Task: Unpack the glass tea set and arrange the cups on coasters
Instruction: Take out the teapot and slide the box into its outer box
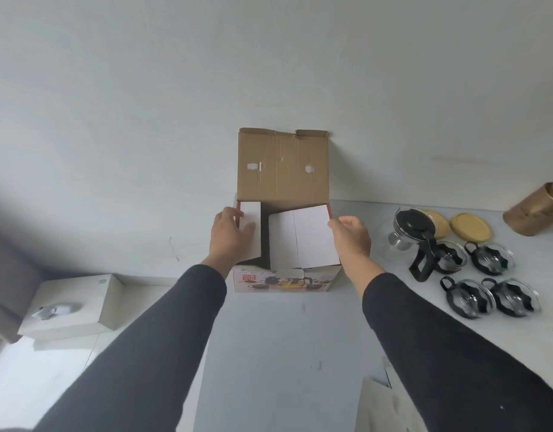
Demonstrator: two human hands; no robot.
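Observation:
The tea set box (284, 283) stands against the wall, its brown lid (283, 165) raised. My left hand (228, 236) holds the left white inner flap (250, 233). My right hand (351, 233) grips the edge of the right white flap (303, 240). To the right on the table stand a glass teapot (406, 233) with a black lid and several glass cups with black holders (493, 258), (465, 297). Round wooden coasters (470, 229) lie behind them, partly hidden by the teapot.
A gold tin (537, 210) lies at the far right. A white tissue box (72, 305) sits at the left on a lower surface. Pale paper (390, 403) lies near the front edge of the white table (284, 353).

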